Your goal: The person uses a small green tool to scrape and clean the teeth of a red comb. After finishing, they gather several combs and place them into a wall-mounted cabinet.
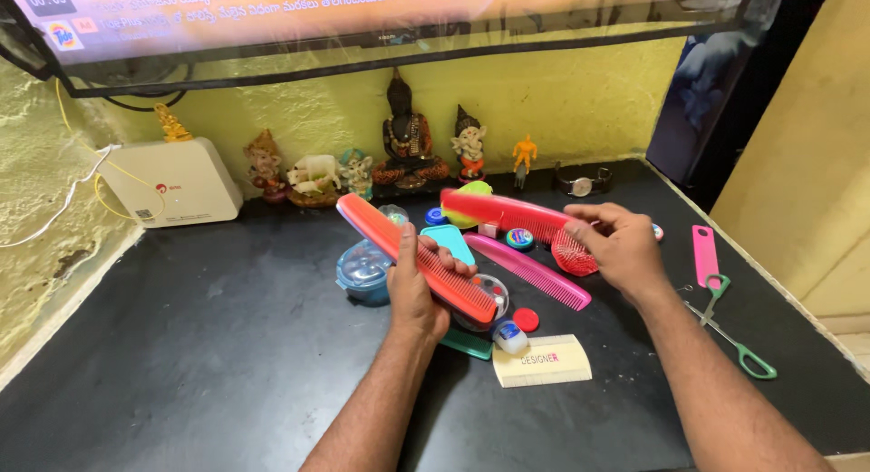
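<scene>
the left hand [415, 291] is closed around a long red comb [419, 256], thumb lying across its flat spine and fingers curled under. this comb runs on a slant from upper left to lower right, above the dark tabletop [227, 345]; its fine, close-set teeth face the lower right edge and its far end is rounded and plain. the right hand [619, 244] grips a second red comb [507, 214] by one end, fingers wrapped over the top. that comb points left, held nearly level, with teeth hanging downward; where the hand covers it, a rounder ribbed red part [575, 252] shows below the fingers, though whether it belongs to the same comb cannot be told. both combs are lifted clear of the table and do not touch each other.

between and below them a pink comb [530, 271] lies flat on the table, slanting the same way as the left one. under the left hand sit a clear blue round box [362, 273], a teal rectangular lid [448, 242] and a small round palette of colours [494, 291]. near the wrist are a small white bottle with a blue cap [510, 336], a red disc [526, 320] and a cream rectangular card [542, 361]. to the right lie green-handled scissors [734, 332] and a pink flat tool [704, 255]. small figurines [408, 137] line the yellow wall.
</scene>
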